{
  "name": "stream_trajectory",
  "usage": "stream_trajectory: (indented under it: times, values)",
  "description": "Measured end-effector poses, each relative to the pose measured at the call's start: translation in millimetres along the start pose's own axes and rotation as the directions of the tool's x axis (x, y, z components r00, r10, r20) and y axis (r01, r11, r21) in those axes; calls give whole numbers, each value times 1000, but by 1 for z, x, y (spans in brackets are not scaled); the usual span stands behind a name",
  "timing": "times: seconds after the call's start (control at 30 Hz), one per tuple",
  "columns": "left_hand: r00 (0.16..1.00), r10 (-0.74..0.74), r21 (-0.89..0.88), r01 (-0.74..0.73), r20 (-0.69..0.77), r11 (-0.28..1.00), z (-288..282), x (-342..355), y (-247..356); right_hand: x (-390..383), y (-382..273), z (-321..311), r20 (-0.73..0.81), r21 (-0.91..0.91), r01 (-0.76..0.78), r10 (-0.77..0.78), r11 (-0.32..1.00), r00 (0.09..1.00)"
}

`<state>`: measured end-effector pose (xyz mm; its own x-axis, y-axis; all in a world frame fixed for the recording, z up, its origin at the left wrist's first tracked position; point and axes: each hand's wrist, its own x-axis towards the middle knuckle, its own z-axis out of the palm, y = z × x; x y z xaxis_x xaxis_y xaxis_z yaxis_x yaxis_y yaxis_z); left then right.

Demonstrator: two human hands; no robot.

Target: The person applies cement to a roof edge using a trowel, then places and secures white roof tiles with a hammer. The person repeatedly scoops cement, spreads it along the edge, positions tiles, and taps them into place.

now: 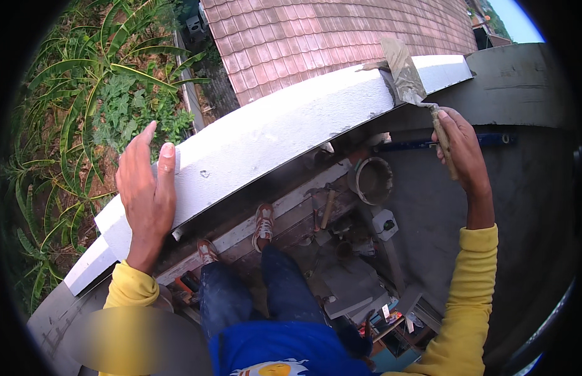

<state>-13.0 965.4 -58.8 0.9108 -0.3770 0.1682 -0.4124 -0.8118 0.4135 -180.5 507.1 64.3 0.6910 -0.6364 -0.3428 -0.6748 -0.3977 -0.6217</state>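
My right hand (461, 141) is closed round the wooden handle of a trowel (407, 72). The grey, mortar-smeared blade lies across the joint between a long white block (285, 128) and a shorter white block (444, 70) to its right. Some wet grey mortar (371, 65) shows at the far top edge beside the blade. At the left end of the long block, my left hand (143, 188) has its fingers stretched out and thumb apart, with nothing in it. It overlaps the block's top; whether the palm presses on it I cannot tell.
My feet stand on a narrow board (241, 232) below the wall. A bucket (373, 180), a hammer (328, 207) and a blue tube (441, 143) are nearby. Further down lie boards and clutter. Beyond the wall are a tiled roof (341, 37) and green plants (78, 113).
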Motion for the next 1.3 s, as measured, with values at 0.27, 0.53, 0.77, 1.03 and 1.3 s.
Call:
stream_trajectory:
  times: [0.27, 0.53, 0.77, 1.03, 1.3]
  values:
    - [1000, 13, -73, -15, -27, 997, -6, 0, -6, -67, 37, -60, -39, -319, -149, 144, 936, 989]
    - [987, -68, -9, 70, 143, 998, -66, -66, 19, 49, -79, -84, 83, -634, 351, -390, 689, 917]
    - [918, -253, 104, 232, 304, 967, -70, -94, 23, 187, -174, 29, 465, -886, 449, -229, -119, 855]
    - [902, -253, 132, 220, 350, 967, -66, -99, 19, 254, -154, 89, 616, -732, 608, 82, -308, 783]
    - [895, -259, 116, 233, 363, 966, -66, -101, 18, 219, -158, 149, 784, -602, 766, 14, -223, 620]
